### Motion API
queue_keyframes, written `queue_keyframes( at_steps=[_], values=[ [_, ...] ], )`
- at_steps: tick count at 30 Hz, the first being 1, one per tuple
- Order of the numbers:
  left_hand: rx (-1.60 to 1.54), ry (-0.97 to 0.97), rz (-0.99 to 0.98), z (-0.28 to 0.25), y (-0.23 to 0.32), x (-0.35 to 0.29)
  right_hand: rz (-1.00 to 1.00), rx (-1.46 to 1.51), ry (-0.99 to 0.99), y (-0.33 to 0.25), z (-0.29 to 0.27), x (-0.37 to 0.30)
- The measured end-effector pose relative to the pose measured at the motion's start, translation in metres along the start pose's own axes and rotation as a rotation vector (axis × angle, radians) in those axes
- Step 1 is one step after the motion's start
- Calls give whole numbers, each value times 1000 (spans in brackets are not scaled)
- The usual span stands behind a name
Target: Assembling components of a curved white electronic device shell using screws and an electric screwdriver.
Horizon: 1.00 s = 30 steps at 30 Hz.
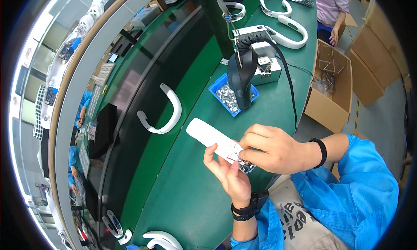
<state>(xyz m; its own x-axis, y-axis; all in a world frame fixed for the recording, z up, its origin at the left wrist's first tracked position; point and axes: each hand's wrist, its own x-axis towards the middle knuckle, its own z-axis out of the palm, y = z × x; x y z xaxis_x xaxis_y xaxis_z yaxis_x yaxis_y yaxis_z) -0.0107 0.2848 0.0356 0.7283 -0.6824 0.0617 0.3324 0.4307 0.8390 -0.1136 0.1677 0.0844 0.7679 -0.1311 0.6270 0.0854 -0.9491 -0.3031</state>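
Observation:
A long white plastic housing (212, 136) lies across my left hand (230, 177), whose fingers and thumb hold it from below and at the side. At its near end sit a small circuit board (246, 166) and some thin wires. My right hand (271, 149) is over that end, thumb and fingertips pinched together at the wires; what exactly is between them is too small to make out. Beyond my hands hangs a dark electric screwdriver (241, 78), above a blue tray (235, 113) of small metal parts.
A white C-shaped housing (177, 106) lies on the green strip to the left; more stand at the far end and near edge. Behind the screwdriver is a grey-green box device (270, 76), its black cable (290, 82) trailing right. Cardboard boxes (325, 113) and a seated person (332, 11) are on the right.

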Motion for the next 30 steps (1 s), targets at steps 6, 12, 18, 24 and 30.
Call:
queue_keyframes(
  at_steps=[6, 12, 18, 24, 30],
  values=[
    [-24, -28, 29, -4, 2, -1, -87, -3, -107, 1, -2, -7],
    [-5, -5, 13, 2, 4, -3, -34, -55, -153, -10, -7, -7],
    [-53, -48, 16, -6, 5, -6, -88, 31, -40, 2, -10, -10],
    [-25, -47, 0, -1, 6, -6, -121, -60, -40, 1, 0, -8],
    [180, -41, 50, -1, 5, -7, -80, -66, -104, -1, 5, -2]
  ],
)
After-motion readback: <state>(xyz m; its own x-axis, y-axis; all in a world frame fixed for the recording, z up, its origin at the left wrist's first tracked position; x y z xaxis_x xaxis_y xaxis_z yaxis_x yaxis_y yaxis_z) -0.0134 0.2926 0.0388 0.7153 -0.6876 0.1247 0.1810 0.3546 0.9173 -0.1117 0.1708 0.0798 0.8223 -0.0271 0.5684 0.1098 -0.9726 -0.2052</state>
